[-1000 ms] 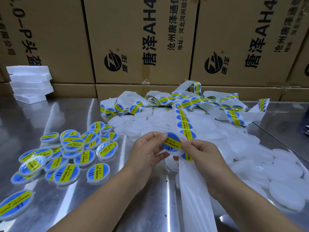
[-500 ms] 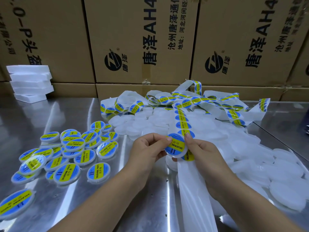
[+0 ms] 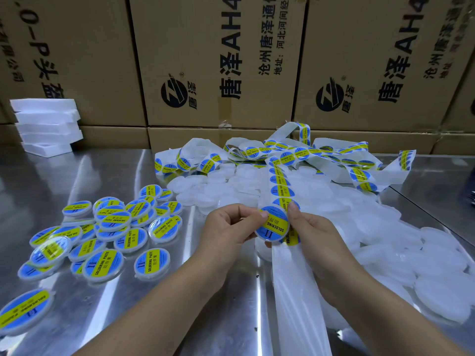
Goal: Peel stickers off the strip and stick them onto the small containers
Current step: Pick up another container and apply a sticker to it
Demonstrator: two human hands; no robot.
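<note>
While both hands pinch one small labelled container [image 3: 273,225] above the steel desk [image 3: 231,317], left hand [image 3: 228,227] grips its edge and right hand [image 3: 316,235] also traps the sticker strip [image 3: 280,186], which trails back over unlabelled white containers [image 3: 385,240]; finished ones [image 3: 108,227] lie left.

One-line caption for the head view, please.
Both hands, left hand and right hand, hold a stickered container beside the sticker strip, labelled containers piled left, on a steel table.
</note>
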